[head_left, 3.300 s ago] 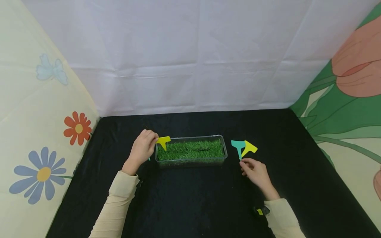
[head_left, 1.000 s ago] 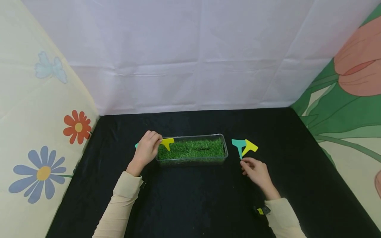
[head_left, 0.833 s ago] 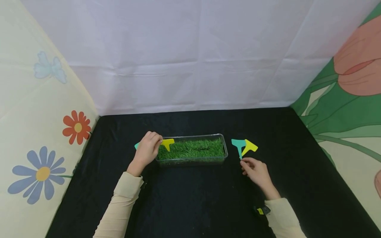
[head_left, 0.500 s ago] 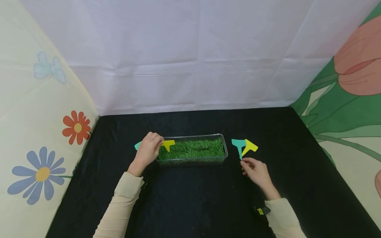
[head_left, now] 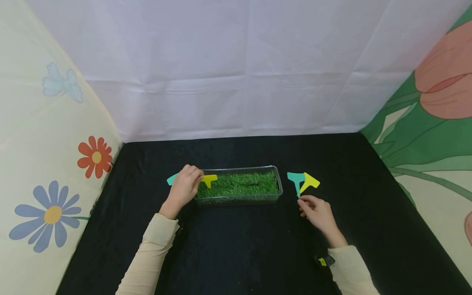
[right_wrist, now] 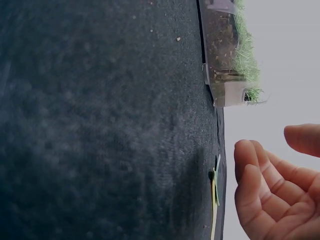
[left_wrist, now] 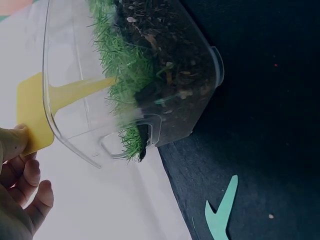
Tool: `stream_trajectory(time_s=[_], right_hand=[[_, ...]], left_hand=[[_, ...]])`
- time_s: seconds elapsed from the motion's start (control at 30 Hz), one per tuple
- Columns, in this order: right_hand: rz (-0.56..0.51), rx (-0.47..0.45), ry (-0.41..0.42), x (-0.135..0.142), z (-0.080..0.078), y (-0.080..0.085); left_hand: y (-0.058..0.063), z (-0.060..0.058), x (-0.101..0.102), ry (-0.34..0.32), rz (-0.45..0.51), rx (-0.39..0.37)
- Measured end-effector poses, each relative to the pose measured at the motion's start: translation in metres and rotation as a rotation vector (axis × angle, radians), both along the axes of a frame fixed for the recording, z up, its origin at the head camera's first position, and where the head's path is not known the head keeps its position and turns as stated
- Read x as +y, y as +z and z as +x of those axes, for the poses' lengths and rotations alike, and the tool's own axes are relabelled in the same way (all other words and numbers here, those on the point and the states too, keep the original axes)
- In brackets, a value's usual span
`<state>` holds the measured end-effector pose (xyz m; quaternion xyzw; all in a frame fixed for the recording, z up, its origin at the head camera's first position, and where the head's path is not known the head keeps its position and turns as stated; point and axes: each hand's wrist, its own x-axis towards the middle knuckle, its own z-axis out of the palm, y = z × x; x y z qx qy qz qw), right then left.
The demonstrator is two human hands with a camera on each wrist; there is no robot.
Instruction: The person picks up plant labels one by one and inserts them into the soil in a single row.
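Note:
My left hand pinches a yellow T-shaped plant label by its broad head, at the left end of a clear plastic tub. In the left wrist view the label's stem points into the grass, its tip at the blades. Dark soil shows through the tub wall below. My right hand hovers near the table, fingers loosely curled and thumb apart in the right wrist view, holding nothing. Just beyond its fingertips lie a turquoise plant label and another yellow one, stems meeting.
Partly hidden behind my left hand, another turquoise label lies on the black cloth left of the tub. A white sheet hangs behind the table, with printed flower fabric on both sides.
My left hand has moved a little right and lower with the yellow label, bringing its stem to the grass. More of the left turquoise label shows. My right hand has stayed in place.

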<state>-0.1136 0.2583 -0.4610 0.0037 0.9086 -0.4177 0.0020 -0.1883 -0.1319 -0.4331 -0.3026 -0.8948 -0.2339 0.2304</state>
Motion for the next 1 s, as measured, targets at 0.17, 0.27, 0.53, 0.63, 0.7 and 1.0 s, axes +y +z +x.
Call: stream_trajectory(time_s=[0.17,0.27,0.53,0.63,0.7,1.0], right_hand=[[0.000,0.009,0.000,-0.001,0.000,0.000],[0.005,0.009,0.000,-0.001,0.000,-0.001],[0.025,-0.001,-0.015,-0.001,0.000,-0.003],[0.023,-0.004,-0.018,-0.001,0.000,-0.003],[0.020,-0.005,-0.018,-0.002,0.000,-0.003],[0.023,0.013,-0.006,-0.002,0.001,-0.002]], left_hand=[[-0.002,0.000,0.000,0.013,-0.014,-0.007],[-0.003,0.000,0.000,0.015,-0.013,-0.004],[-0.006,0.000,0.001,0.008,-0.013,0.022],[-0.008,0.000,0.002,0.013,-0.017,0.024],[-0.009,-0.001,0.002,0.019,-0.017,0.021],[-0.012,0.000,0.002,0.021,-0.009,0.019]])
